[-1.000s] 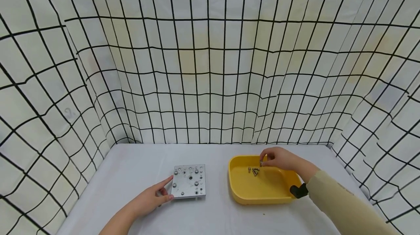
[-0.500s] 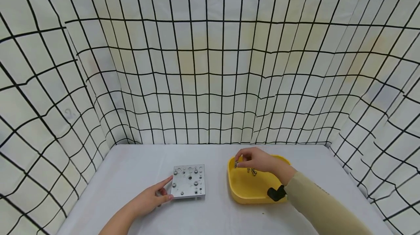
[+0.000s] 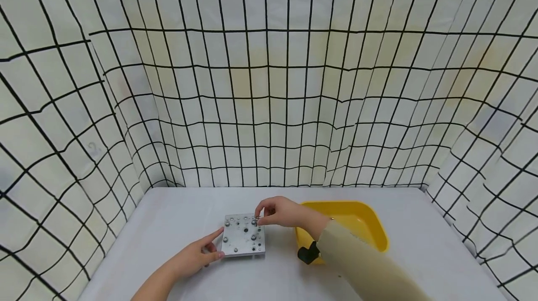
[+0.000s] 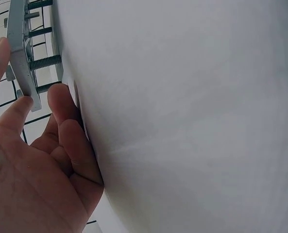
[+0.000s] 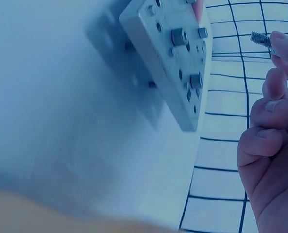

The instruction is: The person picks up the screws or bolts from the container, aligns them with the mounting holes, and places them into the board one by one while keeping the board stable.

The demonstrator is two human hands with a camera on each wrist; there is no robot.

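Observation:
A silver metal plate (image 3: 235, 245) with holes and several screws in it stands raised on the white table. Its screw shanks poke out underneath, as the left wrist view shows. My left hand (image 3: 194, 258) holds the plate's left side between thumb and index finger; the other fingers are curled near the tabletop. Over the plate's far right corner, my right hand (image 3: 282, 211) pinches a small screw (image 5: 260, 40) between thumb and fingertip. In the right wrist view its threaded end points toward the plate (image 5: 169, 73), apart from it.
Right of the plate is a yellow tray (image 3: 381, 232), partly covered by my right forearm, which hides the screws inside. White cloth walls with black grid lines (image 3: 269, 123) enclose the table's back and sides. Bare white tabletop (image 3: 420, 245) lies right of the tray.
My right hand has moved left with the screw, from above the yellow tray to above the plate's far right corner. My left hand and the plate have stayed in place.

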